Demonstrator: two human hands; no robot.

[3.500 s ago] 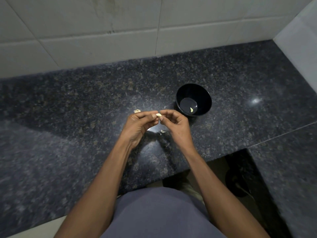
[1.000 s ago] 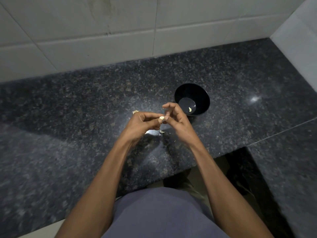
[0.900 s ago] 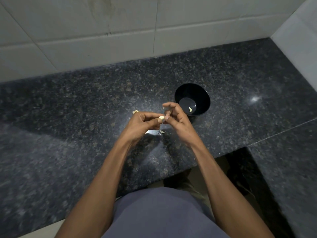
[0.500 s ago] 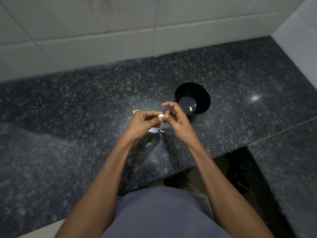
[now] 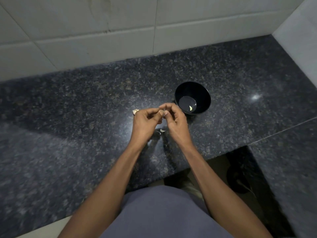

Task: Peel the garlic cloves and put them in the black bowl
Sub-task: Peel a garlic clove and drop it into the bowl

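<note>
**Clove held over counter for peeling, bowl close by**

Both hands met above the dark counter (image 5: 68,134), just near-left of the black bowl (image 5: 204,90). Left hand (image 5: 145,122) pinched a small garlic clove (image 5: 161,113) at its fingertips; right hand (image 5: 175,121) had fingers curled in against the same clove, apparently working at the skin. How much skin remained could not be told: the clove was mostly covered by fingers.

The hold looked purposeful. One hand steadied, the other picked, and the clove sat high and clear of the counter so loosened skin could fall away. A pale skin flake (image 5: 162,130) lay on the counter directly beneath the hands, consistent with that.

The bowl stood upright just beyond the right hand, probably kept close for a short drop. One peeled clove (image 5: 190,108) lay on its floor. A further piece of garlic (image 5: 135,111) sat on the counter beside the left hand, partly hidden, likely waiting its turn.

Judgement: peeling under way, task at an early stage.
</note>
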